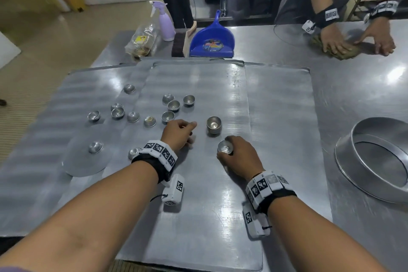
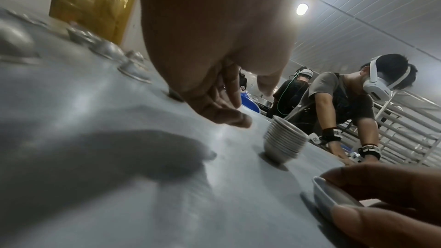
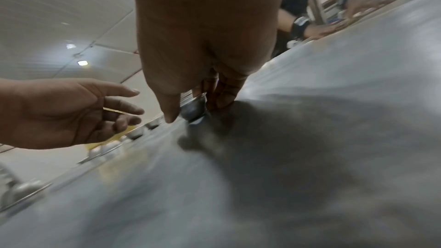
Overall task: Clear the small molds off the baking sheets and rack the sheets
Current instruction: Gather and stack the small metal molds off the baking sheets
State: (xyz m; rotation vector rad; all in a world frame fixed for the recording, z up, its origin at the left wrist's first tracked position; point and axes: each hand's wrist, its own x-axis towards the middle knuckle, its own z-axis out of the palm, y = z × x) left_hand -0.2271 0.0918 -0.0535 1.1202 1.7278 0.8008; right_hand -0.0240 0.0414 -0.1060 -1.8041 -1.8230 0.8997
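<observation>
A steel table (image 1: 353, 95) carries overlapping baking sheets (image 1: 198, 205). On the left, loose little cups (image 1: 118, 112) lie scattered on the sheets. The left hand (image 1: 176, 133) hovers low over the sheet, fingers loosely curled, holding nothing. Just right of it stands a stack of cups (image 1: 213, 125), upright. The right hand (image 1: 239, 157) pinches one cup (image 1: 225, 147) between thumb and fingers. Far right lies a round cake ring (image 1: 375, 159).
</observation>
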